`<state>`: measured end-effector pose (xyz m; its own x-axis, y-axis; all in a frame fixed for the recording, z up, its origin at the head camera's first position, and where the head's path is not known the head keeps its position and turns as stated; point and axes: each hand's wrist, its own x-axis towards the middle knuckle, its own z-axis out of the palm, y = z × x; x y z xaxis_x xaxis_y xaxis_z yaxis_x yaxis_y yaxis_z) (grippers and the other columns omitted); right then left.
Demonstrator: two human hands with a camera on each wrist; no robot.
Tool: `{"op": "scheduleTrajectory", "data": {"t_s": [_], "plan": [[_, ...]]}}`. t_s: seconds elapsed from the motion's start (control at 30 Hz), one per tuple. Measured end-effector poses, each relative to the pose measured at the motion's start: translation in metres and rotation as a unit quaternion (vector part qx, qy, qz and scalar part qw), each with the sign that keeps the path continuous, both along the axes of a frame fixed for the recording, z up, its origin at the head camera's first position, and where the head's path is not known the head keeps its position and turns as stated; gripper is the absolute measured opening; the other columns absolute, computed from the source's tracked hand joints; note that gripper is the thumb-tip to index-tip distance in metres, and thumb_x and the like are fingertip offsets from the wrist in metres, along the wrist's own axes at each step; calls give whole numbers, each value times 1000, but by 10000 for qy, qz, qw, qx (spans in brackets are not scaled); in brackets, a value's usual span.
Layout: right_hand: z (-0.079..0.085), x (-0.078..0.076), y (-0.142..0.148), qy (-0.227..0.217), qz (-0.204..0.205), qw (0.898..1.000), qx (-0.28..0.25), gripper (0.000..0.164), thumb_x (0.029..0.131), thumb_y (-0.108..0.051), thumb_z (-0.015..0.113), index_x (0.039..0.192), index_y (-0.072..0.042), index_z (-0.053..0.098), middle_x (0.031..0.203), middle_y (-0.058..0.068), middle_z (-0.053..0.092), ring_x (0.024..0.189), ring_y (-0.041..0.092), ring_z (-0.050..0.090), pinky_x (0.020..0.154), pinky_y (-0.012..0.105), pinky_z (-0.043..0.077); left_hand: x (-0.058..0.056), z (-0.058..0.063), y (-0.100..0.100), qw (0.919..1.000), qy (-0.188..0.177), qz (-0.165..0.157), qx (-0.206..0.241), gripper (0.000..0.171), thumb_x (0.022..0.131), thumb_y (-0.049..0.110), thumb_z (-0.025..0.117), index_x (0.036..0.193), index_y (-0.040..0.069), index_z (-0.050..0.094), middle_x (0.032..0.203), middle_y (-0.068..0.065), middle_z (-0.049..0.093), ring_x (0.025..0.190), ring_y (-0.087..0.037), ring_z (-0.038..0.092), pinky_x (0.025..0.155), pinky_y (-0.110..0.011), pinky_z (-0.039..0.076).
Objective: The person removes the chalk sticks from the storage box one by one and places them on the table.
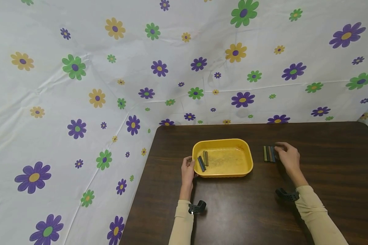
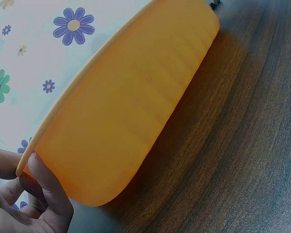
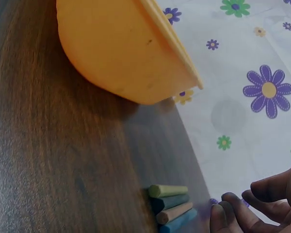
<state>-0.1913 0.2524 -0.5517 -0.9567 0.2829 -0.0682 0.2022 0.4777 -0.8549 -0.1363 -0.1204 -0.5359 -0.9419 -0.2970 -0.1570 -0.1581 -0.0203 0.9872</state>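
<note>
Chalk sticks lie in a tight row on the table, long axes pointing away from us, just left of our right hand, fingers loosely curled, holding nothing. Our left hand grips the yellow tray rim, farther off.

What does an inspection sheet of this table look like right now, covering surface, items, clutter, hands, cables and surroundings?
Surface: dark wood-grain table.
Job's things: yellow tub holding several chalk sticks in the tub at its left end; a row of chalk sticks on the table to the tub's right.
Clutter: nothing seen.
Hands: left hand grips the tub's left rim; right hand, fingers bent, is at the right end of the row, contact unclear.
Cables: nothing seen; black wrist mounts on both forearms.
Surroundings: white flowered sheet behind and left of the table.
</note>
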Motion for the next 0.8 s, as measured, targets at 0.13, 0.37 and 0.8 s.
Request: {"op": "scheduleTrajectory", "data": {"t_s": [0.13,0.37,0.8], "plan": [[7,1,-4,-7,30,10000,-50,44,110,-22,48,141,8,56,136,34,56,114,43,55,77,42,44,0,0,0,10000,1,-19,-11,33,108,9,51,136,-8,53,110,-37,54,61,-16,47,56,-30,44],[18,4,-14,72,271,9996,-75,45,111,-25,48,141,7,57,134,33,57,110,40,58,70,33,45,5,11,-2,9999,11,-116,-32,33,108,10,52,135,-9,53,109,-36,56,62,-16,49,57,-32,46],[38,9,-40,348,569,9974,-277,46,110,-28,49,141,5,58,128,30,64,105,38,65,75,33,52,-12,-37,-10,9999,-106,-35,0,32,108,20,56,135,3,57,102,-22,59,63,-14,49,54,-26,45]]}}
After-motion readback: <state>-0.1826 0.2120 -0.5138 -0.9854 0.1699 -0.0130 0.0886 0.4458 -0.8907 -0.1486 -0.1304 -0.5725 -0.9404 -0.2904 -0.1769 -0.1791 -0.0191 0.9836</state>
